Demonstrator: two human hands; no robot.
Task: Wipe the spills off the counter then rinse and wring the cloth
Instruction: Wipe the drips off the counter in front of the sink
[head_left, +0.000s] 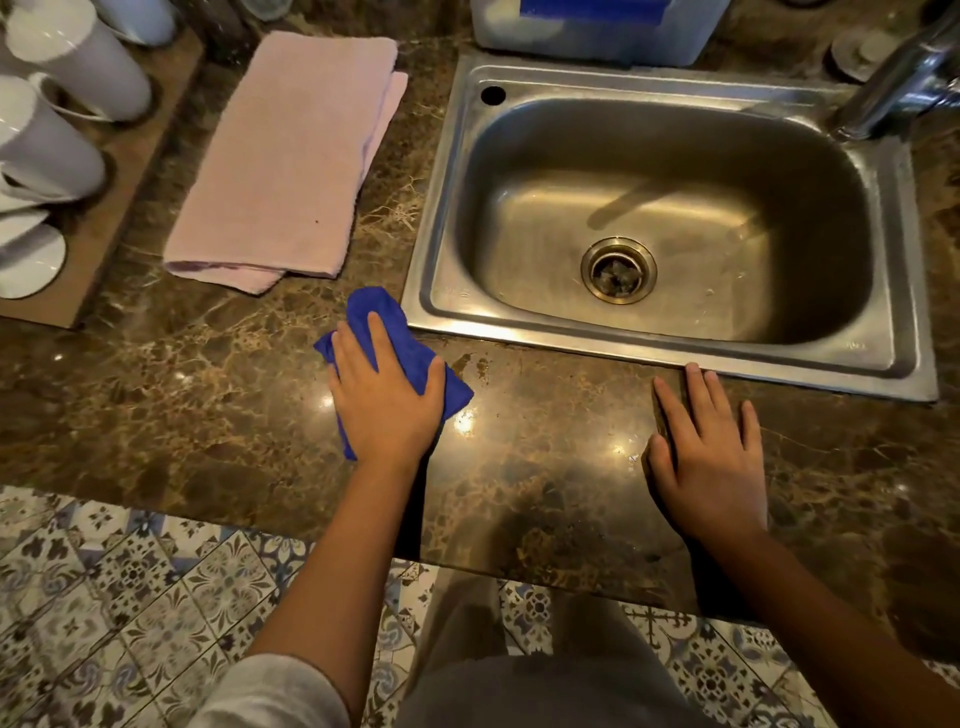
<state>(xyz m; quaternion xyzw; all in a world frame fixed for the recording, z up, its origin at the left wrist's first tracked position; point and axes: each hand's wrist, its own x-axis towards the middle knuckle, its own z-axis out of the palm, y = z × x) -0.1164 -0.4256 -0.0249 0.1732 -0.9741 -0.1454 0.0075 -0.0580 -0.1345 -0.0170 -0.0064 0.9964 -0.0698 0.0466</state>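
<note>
A blue cloth (387, 322) lies crumpled on the brown marble counter (545, 467), just off the sink's front left corner. My left hand (384, 395) presses flat on the cloth with straight fingers. To the cloth's right a dark wet smear (475, 364) shows on the counter. My right hand (706, 452) rests flat on the bare counter, its fingertips touching the front rim of the steel sink (675, 353). The sink basin is dry-looking, with a drain strainer (618, 270) in its bottom. The faucet (904, 78) stands at the sink's back right.
A folded pink towel (291, 156) lies left of the sink. White cups (52, 135) stand upside down on a brown tray at the far left. A white and blue container (597, 26) sits behind the sink. The counter's front edge runs just under my forearms.
</note>
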